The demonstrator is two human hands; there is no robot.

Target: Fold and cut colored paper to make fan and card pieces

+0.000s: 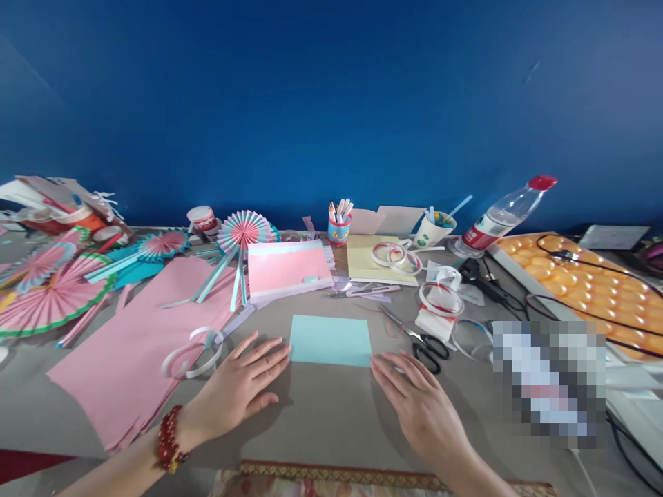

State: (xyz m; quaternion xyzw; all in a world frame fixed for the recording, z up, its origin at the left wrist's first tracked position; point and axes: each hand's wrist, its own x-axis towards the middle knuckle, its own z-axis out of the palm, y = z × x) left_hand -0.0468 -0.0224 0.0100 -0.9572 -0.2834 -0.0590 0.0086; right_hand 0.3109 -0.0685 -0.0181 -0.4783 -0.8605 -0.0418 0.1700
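A light blue paper sheet lies flat on the grey table in front of me. My left hand, with a red bead bracelet at the wrist, rests flat with fingers stretched out, fingertips touching the sheet's lower left corner. My right hand lies flat too, fingers extended, tips at the sheet's lower right corner. Neither hand holds anything. Black-handled scissors lie just right of the sheet.
Pink paper sheets and a loose paper strip loop lie left. Folded paper fans fill the far left. A pink pad, yellow paper, tape rolls, pen cup, paper cup and water bottle stand behind.
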